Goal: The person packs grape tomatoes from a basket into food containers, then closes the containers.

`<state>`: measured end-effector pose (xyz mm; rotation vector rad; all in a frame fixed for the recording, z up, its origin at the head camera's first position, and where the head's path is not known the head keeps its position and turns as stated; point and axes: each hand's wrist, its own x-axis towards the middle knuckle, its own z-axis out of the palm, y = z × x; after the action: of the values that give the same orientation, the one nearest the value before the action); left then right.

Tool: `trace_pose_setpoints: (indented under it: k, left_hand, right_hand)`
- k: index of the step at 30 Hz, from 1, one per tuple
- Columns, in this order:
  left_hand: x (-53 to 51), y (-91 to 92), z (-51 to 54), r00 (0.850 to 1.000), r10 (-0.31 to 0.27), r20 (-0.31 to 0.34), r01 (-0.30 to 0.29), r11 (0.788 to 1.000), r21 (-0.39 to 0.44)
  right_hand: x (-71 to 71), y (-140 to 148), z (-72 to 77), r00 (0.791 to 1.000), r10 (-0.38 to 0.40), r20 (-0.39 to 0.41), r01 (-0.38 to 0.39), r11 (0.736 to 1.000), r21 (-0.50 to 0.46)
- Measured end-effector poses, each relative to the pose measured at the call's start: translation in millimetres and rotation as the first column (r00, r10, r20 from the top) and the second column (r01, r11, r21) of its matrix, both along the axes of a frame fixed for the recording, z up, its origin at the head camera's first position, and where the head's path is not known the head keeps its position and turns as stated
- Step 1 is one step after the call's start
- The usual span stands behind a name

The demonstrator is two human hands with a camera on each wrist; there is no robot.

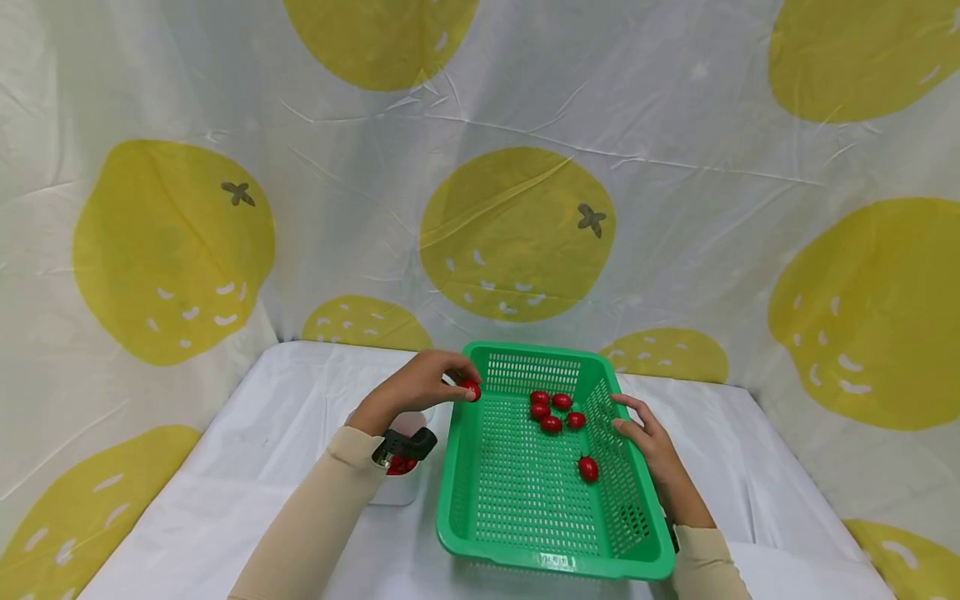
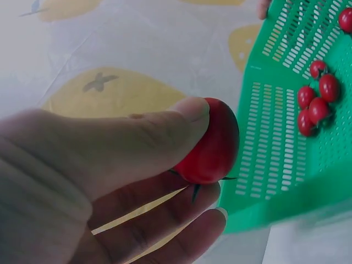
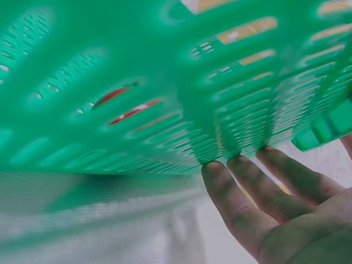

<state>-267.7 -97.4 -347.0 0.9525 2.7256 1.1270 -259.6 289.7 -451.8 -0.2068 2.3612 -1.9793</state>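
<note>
A red cherry tomato [image 2: 212, 148] with a green calyx is pinched between the thumb and fingers of my left hand [image 1: 429, 383]. That hand is at the left rim, near the far left corner, of a green plastic basket [image 1: 468, 500]. Inside lie several cherry tomatoes [image 1: 551, 425], most clustered toward the far right, and a single one [image 1: 588, 469] nearer the front. My right hand [image 1: 654, 442] holds the basket's right side, its thumb and a finger at the rim. Three fingertips [image 3: 212, 170] touch the slotted outer wall in the right wrist view.
Left of the basket, partly hidden under my left wrist, stands a white container [image 1: 393, 493] with more red tomatoes in it. A white cloth [image 1: 300, 400] covers the table. Behind and at both sides hangs a curtain [image 1: 360, 208] printed with yellow fruit.
</note>
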Motion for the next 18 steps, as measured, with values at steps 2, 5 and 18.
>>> trace_pose_setpoints:
  k: [2, 5, 18]
  left_hand:
    - [3.5, -8.7, -0.2, 1.0, 0.012, 0.006, -0.012, 1.0, 0.015]
    - [9.0, -20.9, 0.4, 0.999, 0.041, 0.016, -0.041, 0.999, 0.029]
    - [26.7, -63.5, -10.7, 0.992, 0.126, 0.012, -0.126, 0.992, 0.019]
  right_hand:
    - [0.1, 0, 0.3, 1.0, 0.001, 0.003, -0.001, 1.0, -0.002]
    - [-0.2, 0, 0.4, 1.0, 0.0, 0.004, 0.0, 1.0, -0.004]
    - [0.4, 1, -0.1, 1.0, -0.008, 0.015, 0.008, 1.0, 0.002]
